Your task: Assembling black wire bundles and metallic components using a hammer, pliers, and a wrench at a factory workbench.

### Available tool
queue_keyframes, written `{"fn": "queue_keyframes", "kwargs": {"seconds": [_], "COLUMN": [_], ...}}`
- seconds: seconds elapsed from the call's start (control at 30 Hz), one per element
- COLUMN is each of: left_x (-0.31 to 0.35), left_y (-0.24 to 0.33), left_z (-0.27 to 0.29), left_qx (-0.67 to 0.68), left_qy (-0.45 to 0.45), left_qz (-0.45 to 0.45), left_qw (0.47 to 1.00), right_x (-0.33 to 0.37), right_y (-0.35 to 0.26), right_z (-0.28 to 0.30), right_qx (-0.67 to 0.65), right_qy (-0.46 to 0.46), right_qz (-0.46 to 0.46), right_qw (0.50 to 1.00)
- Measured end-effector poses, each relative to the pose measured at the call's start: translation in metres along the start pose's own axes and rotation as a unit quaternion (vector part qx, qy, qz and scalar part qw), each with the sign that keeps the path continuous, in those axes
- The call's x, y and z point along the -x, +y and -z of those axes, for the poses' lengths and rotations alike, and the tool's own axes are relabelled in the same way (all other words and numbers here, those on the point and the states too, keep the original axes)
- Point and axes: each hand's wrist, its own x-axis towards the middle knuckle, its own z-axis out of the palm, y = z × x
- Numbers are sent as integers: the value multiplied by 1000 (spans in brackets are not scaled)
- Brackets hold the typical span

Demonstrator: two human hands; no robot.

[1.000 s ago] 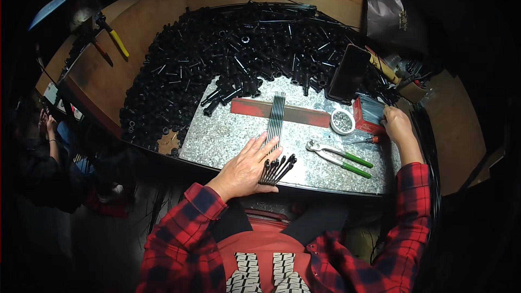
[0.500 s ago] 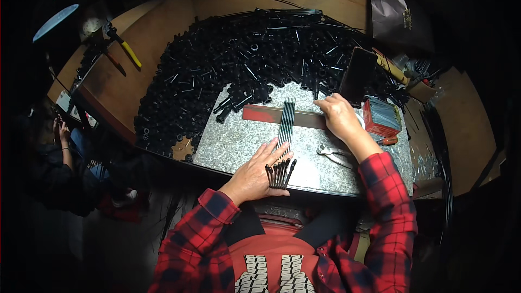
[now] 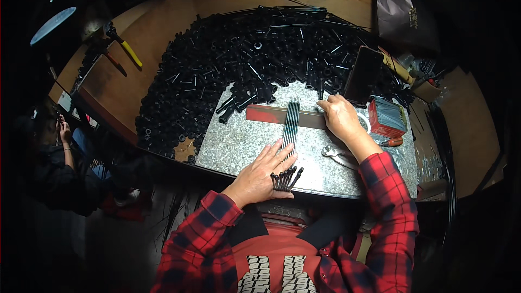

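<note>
My left hand (image 3: 261, 177) lies flat near the front edge of the stone slab, its outstretched fingers across a row of thin dark rods (image 3: 292, 118). The rods' far ends rest over a red-and-brown bar (image 3: 262, 113). Between index finger and thumb, several black knobbed ends (image 3: 286, 177) fan out. My right hand (image 3: 343, 118) is closed with thumb and fingertips together, just right of the rods and against the near edge of a pile of black tubular parts (image 3: 233, 57). Whatever it pinches is too small to make out. Pliers (image 3: 337, 156) lie below the right wrist.
The speckled slab (image 3: 228, 154) sits on a curved-walled wooden bench. At right stand a phone (image 3: 363, 76), a red box of thin pieces (image 3: 387, 118) and an orange-handled tool (image 3: 392, 142). A yellow-handled tool (image 3: 131, 53) hangs at left. Another person's hand (image 3: 64, 132) shows far left.
The black knobbed ends by my left thumb have shifted and tilted. My right hand stays in nearly the same place with its fingertips together. The whole view has moved slightly.
</note>
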Motion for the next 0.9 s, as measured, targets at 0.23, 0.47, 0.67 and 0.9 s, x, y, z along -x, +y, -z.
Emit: {"fn": "queue_keyframes", "kwargs": {"seconds": [0.23, 0.47, 0.67, 0.9], "left_x": [-1, -1, 1, -1], "left_y": [1, 2, 1, 1], "left_z": [2, 1, -2, 0], "left_qx": [-4, -10, -2, -1], "left_qy": [-6, -10, -13, -7], "left_qz": [4, 10, 12, 3], "left_qw": [1000, 1000, 1000, 1000], "right_x": [0, 1, 2, 3], "right_y": [0, 1, 0, 5], "right_z": [0, -3, -2, -6], "right_qx": [10, 9, 1, -22], "right_qy": [-3, 7, 9, 14], "right_qz": [-1, -5, -10, -10], "right_qw": [1000, 1000, 1000, 1000]}}
